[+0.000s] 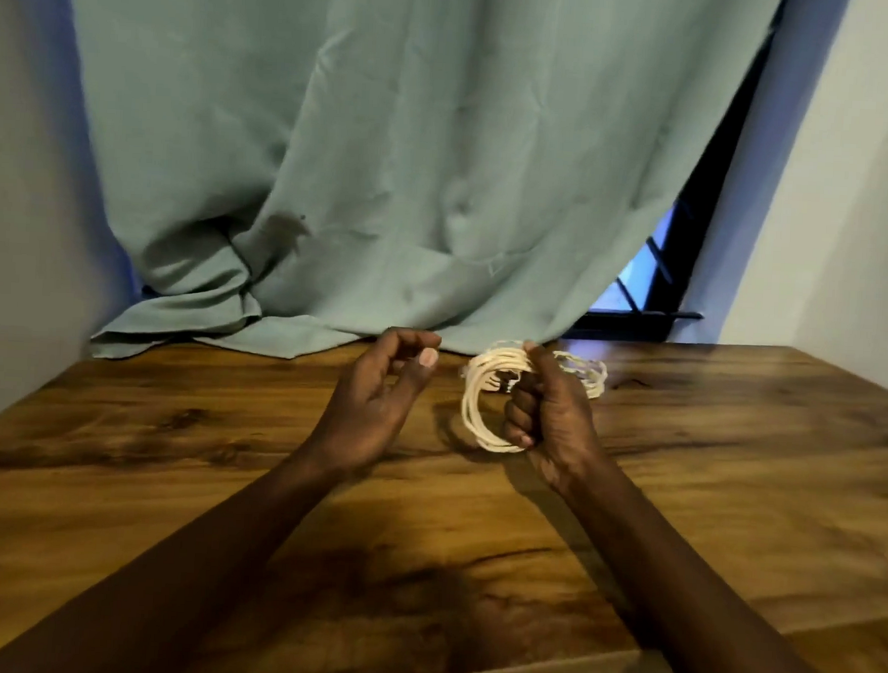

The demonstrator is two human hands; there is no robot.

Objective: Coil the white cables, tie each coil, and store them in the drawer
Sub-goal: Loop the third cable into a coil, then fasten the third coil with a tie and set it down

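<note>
Table (420,551) underneath — right hand (548,419) fists white coil (472,394), left hand (376,405) loosely curled.

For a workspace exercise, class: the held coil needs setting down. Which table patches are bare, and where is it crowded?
Bare table lies left of the left hand, below the curtain hem; right of the right hand, toward the wall; and between the forearms. Crowded: back middle, where the held coil and a second coil are.
</note>
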